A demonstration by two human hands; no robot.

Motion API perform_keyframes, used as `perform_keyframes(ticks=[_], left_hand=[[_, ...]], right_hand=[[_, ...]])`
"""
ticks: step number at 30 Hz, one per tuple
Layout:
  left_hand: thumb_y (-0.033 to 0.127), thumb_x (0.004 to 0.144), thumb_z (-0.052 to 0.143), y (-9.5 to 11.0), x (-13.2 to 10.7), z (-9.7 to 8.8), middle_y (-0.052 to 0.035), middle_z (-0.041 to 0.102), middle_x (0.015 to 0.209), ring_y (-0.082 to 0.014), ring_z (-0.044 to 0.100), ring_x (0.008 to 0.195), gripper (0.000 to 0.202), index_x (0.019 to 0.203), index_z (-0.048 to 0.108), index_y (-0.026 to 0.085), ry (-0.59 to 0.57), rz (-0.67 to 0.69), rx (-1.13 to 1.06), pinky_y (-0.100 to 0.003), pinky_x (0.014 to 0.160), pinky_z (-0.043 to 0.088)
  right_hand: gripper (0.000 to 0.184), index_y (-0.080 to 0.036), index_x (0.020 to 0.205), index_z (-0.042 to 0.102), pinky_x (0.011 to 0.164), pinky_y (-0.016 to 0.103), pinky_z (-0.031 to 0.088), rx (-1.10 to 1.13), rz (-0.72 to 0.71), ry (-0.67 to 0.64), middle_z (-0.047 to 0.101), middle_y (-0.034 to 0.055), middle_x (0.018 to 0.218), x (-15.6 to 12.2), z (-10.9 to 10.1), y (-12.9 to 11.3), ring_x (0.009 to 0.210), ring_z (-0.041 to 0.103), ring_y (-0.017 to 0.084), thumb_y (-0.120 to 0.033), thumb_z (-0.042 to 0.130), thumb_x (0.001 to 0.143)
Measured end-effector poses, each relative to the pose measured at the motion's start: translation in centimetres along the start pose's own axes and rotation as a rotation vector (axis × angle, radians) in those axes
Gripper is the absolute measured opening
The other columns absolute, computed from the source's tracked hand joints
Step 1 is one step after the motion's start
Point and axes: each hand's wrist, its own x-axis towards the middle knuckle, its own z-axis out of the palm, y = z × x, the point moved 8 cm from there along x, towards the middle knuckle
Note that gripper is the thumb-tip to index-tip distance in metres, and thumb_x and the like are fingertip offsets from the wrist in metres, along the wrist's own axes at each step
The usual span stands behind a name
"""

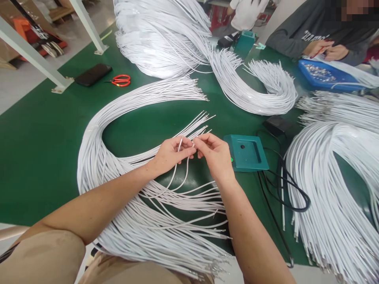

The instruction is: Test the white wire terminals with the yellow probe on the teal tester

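My left hand (171,154) and my right hand (213,154) meet over the green table (41,150), fingertips almost touching. Each pinches the end of a thin white wire (174,173), and the wires loop down between my wrists. Under my forearms lies a large curved bundle of white wires (97,157), its cut ends fanned out just beyond my hands. A teal box-shaped device (247,152) with a small green light sits immediately right of my right hand.
More white wire bundles lie at the far centre (166,35), beyond it (266,90) and at right (334,189). Black cables (284,189) trail from the device. Red scissors (121,80) and a black phone (93,74) lie far left. Another person (322,47) works by a blue tray (325,75).
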Motion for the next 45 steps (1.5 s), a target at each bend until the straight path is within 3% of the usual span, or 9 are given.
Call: perform_keyframes(ticks=[10, 15, 23, 28, 32, 36, 40, 42, 45], left_hand=[[0.035, 0.081, 0.065, 0.1, -0.1, 0.0, -0.0039, 0.067, 0.072, -0.0111, 0.064, 0.063, 0.023, 0.085, 0.061, 0.013, -0.033, 0.018, -0.01, -0.016, 0.043, 0.039], [0.035, 0.082, 0.062, -0.1, -0.4, 0.9, -0.0062, 0.07, 0.076, -0.0118, 0.065, 0.063, 0.023, 0.086, 0.062, 0.013, -0.082, -0.013, 0.02, -0.016, 0.044, 0.04], [0.031, 0.083, 0.062, -0.2, -0.4, 1.3, -0.0056, 0.07, 0.076, -0.0114, 0.064, 0.066, 0.019, 0.086, 0.061, 0.013, -0.122, -0.002, -0.001, -0.018, 0.05, 0.045], [0.03, 0.082, 0.064, 0.0, -0.1, 0.8, -0.0037, 0.067, 0.073, -0.0114, 0.064, 0.065, 0.018, 0.087, 0.061, 0.012, -0.09, 0.05, -0.081, -0.019, 0.051, 0.046], [0.03, 0.08, 0.066, 0.0, 0.0, 0.5, -0.0036, 0.067, 0.072, -0.0118, 0.065, 0.064, 0.02, 0.084, 0.059, 0.012, -0.055, 0.038, -0.128, -0.02, 0.051, 0.048], [0.029, 0.078, 0.068, 0.0, 0.0, 0.4, -0.0015, 0.064, 0.075, -0.0117, 0.066, 0.064, 0.022, 0.087, 0.056, 0.013, -0.03, 0.009, -0.15, -0.019, 0.05, 0.048], [0.025, 0.081, 0.065, 0.4, -0.1, 0.4, 0.003, 0.057, 0.079, -0.011, 0.066, 0.063, 0.04, 0.117, 0.051, 0.021, -0.052, 0.052, -0.164, -0.018, 0.047, 0.048], [0.026, 0.082, 0.064, 0.3, -0.1, 0.7, 0.0027, 0.054, 0.082, -0.0111, 0.067, 0.065, 0.047, 0.126, 0.048, 0.024, -0.104, 0.052, -0.168, -0.018, 0.046, 0.049], [0.028, 0.082, 0.064, -0.2, 0.0, 1.0, 0.0015, 0.053, 0.083, -0.0114, 0.067, 0.067, 0.043, 0.124, 0.053, 0.023, -0.169, 0.013, -0.212, -0.016, 0.044, 0.047]], right_hand=[[0.02, -0.018, 0.06, 0.056, 0.047, 0.023, 0.036, 0.337, 0.225, -0.081, 0.041, -0.0064, 0.052, 0.0, 0.7, 2.0, 0.045, 0.036, 0.007, -0.029, 0.071, 0.067], [0.025, -0.017, 0.071, 0.063, 0.048, 0.024, 0.038, 0.394, 0.269, -0.142, 0.037, -0.0064, 0.05, 0.0, 0.9, 2.0, 0.044, 0.039, 0.009, -0.041, 0.061, 0.078], [0.034, -0.017, 0.063, 0.06, 0.052, 0.024, 0.04, 0.435, 0.358, -0.265, 0.033, -0.0075, 0.049, -0.5, 1.8, 2.8, 0.047, 0.043, 0.009, -0.048, 0.068, 0.076], [0.03, -0.017, 0.071, 0.063, 0.06, 0.025, 0.044, 0.492, 0.331, -0.315, 0.038, -0.0066, 0.053, -0.6, 1.9, 2.7, 0.053, 0.044, 0.009, -0.046, 0.067, 0.078], [0.027, -0.018, 0.08, 0.065, 0.061, 0.025, 0.044, 0.496, 0.318, -0.234, 0.045, -0.0066, 0.059, -0.5, 1.5, 2.7, 0.053, 0.041, 0.007, -0.041, 0.074, 0.072], [0.024, -0.017, 0.078, 0.066, 0.059, 0.024, 0.043, 0.328, 0.229, -0.065, 0.054, -0.0042, 0.064, -0.4, 0.2, 2.2, 0.053, 0.042, 0.007, -0.038, 0.074, 0.07], [0.017, -0.017, 0.077, 0.067, 0.063, 0.026, 0.046, -0.046, 0.031, 0.071, 0.064, -0.0004, 0.073, -0.5, -0.9, 0.8, 0.062, 0.054, 0.011, -0.034, 0.067, 0.075], [0.011, -0.018, 0.078, 0.066, 0.065, 0.027, 0.046, -0.264, -0.097, 0.103, 0.065, 0.0003, 0.076, -0.7, -0.9, -0.1, 0.065, 0.056, 0.012, -0.028, 0.062, 0.079], [0.018, -0.018, 0.075, 0.062, 0.066, 0.028, 0.043, -0.704, -0.379, 0.101, 0.062, 0.0029, 0.076, -1.3, 0.2, -1.9, 0.068, 0.055, 0.014, -0.023, 0.05, 0.087]])
